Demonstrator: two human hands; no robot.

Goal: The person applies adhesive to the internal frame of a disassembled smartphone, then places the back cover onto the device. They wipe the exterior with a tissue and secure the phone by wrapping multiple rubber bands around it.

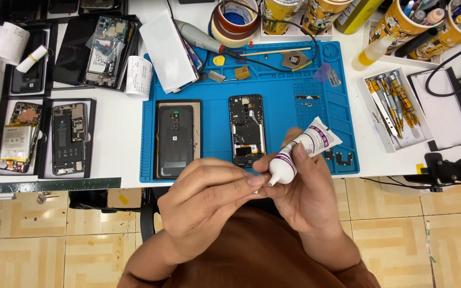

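We've got the white glue tube [301, 151] in our right hand [305, 192], just off the blue mat's [273, 80] front edge. It runs diagonally, nozzle pointing down-left, where our left hand's [209, 205] fingertips pinch its tip.

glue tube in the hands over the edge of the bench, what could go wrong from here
1. The left hand is at the nozzle of the glue tube, which the right hand grips; a squeeze could smear the fingers.
2. The tube is over the person's lap, off the blue mat; drips may land on clothing.
3. The opened phone lies near; stray glue could foul it.
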